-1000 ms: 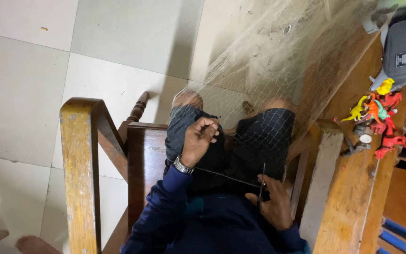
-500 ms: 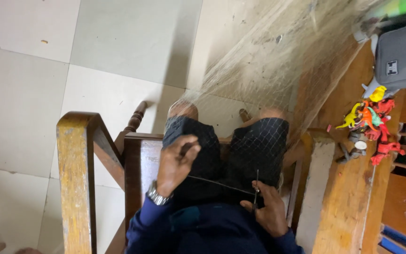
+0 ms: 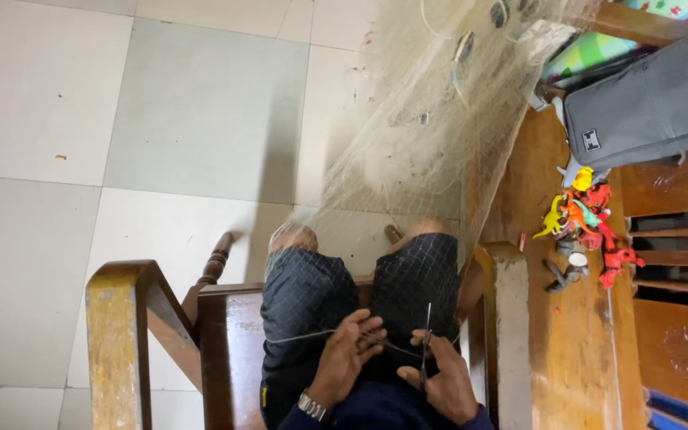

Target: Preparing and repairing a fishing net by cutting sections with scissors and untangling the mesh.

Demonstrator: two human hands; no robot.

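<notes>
right hand [image 3: 442, 384] pinching thin dark netting needle [image 3: 426, 342], upright, tip away from body | left hand [image 3: 349, 355] fingers curled on taut cord [image 3: 304, 336] running leftward | pale fine fishing net [image 3: 431, 135] draped over lap, spreading onto tiled floor [image 3: 161, 143]

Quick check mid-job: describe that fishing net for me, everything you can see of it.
The fishing net is pale, fine, see-through mesh, dotted with small dark flecks and a few oval floats near its top. It spreads over the tiled floor and runs down across the person's lap. The left hand and right hand pinch it there, a strand drawn taut leftward.
</notes>
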